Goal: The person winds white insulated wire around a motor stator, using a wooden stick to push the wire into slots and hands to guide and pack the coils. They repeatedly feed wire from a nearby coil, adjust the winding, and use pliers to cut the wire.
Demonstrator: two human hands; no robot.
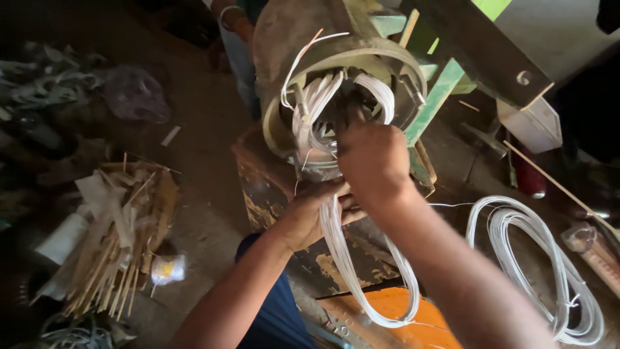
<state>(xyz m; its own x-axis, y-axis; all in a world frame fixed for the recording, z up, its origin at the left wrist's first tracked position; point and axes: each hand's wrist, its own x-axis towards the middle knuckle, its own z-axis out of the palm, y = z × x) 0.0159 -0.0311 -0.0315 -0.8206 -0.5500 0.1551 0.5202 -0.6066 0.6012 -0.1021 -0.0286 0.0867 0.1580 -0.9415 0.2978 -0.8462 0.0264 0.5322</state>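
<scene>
A big round motor housing (284,39) rests tilted on a worn metal block (258,187), its open end facing me with white wire coils (316,103) packed inside. My right hand (374,161) is pushed into the opening, fingers closed among the coils. My left hand (310,213) sits just below the rim and grips a long bundle of white wire (342,258) that loops down toward an orange surface (394,317).
A loose coil of white wire (549,265) lies on the floor at right. A heap of thin wooden sticks and paper scraps (116,239) lies at left. Green metal frame parts (439,90) stand behind the housing. Another person's arm (232,16) shows at the top.
</scene>
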